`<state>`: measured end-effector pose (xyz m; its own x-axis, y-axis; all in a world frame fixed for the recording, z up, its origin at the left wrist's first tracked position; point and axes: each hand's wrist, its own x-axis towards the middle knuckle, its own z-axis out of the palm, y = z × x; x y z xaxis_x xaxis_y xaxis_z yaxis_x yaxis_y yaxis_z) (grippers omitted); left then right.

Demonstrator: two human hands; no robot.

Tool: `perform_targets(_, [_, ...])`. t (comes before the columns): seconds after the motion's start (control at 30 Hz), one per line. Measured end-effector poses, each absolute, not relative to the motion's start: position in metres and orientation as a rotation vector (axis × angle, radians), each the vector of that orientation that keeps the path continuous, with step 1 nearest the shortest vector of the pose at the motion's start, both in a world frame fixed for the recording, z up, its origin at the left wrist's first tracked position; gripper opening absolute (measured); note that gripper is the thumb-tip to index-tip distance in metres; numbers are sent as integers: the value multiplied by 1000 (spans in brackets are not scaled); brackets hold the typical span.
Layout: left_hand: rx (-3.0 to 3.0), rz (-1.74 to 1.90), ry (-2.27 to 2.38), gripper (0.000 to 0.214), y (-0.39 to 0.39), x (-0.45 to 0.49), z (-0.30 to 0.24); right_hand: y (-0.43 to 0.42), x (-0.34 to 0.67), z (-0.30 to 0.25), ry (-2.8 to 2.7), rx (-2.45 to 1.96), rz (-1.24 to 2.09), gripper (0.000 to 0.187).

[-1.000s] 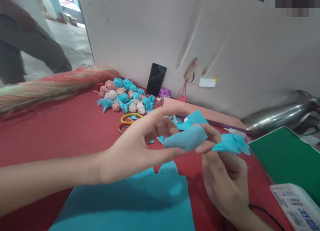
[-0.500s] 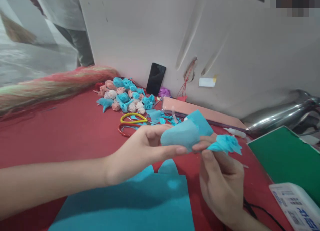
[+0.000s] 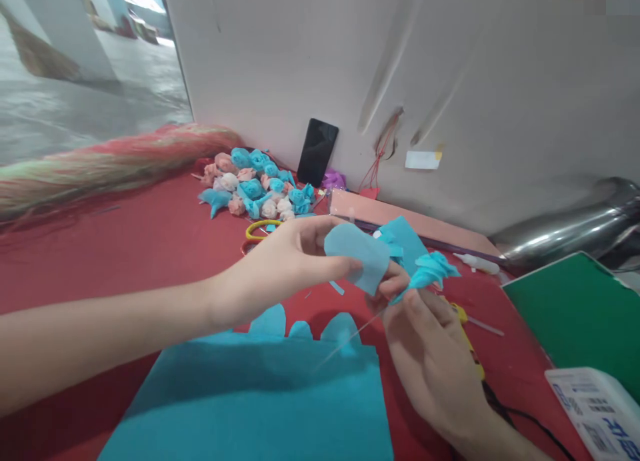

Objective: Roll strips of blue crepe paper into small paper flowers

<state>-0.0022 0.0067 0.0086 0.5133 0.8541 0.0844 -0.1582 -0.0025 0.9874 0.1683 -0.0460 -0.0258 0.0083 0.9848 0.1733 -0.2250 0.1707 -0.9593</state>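
My left hand (image 3: 290, 261) pinches a light blue felt petal (image 3: 357, 253) between thumb and fingers above the red table (image 3: 140, 241). Just to its right, my right hand (image 3: 430, 354) is closed on a blue felt flower (image 3: 430, 271) whose petals fan out to the right. The petal touches the flower's left side. A thin strand of glue trails down from the petal. Below my hands lies a large blue felt sheet (image 3: 260, 401) with scalloped cut-outs along its top edge.
A pile of blue and pink felt flowers (image 3: 255, 188) lies at the back by a black phone (image 3: 317, 153) leaning on the wall. Yellow-handled scissors (image 3: 260, 229), a pink felt strip (image 3: 410, 221), a green board (image 3: 575, 308), a white box (image 3: 595, 408) and a metal pipe (image 3: 565, 231) surround the hands.
The petal has been turned from a rolled shape to a flat face against the flower. Both hands shifted slightly left and up. A person passing at the back left has gone.
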Motion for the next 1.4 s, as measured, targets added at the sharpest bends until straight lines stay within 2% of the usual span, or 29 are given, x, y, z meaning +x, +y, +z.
perform_targets(0.13, [1381,785,748,23,8,-5,12,-41,164,-24,-1079,-924,1300,15])
perform_targets(0.2, [1410,798,731,25,7,-4,12,-41,164,-24,-1075,-919,1324,14])
perform_targets(0.4, [1673,1073,653,19,3,-6,5,-45,165,-23,-1034,-918,1454,16])
perform_targets(0.57, [2314,1351,505,8,11,-16,11,-52,163,-19,-937,-1031,1674,20])
perform_targets(0.67, [2617,1244,323,5,16,-21,18,-55,163,-18,-899,-1052,1750,21])
perform_targets(0.93, [2780,822,208,19,15,-19,23,-62,159,-15,-976,-1075,1871,22])
perform_targets(1.4, [2682,589,153,29,11,-20,28,-63,159,-14,-1134,-1165,1995,26])
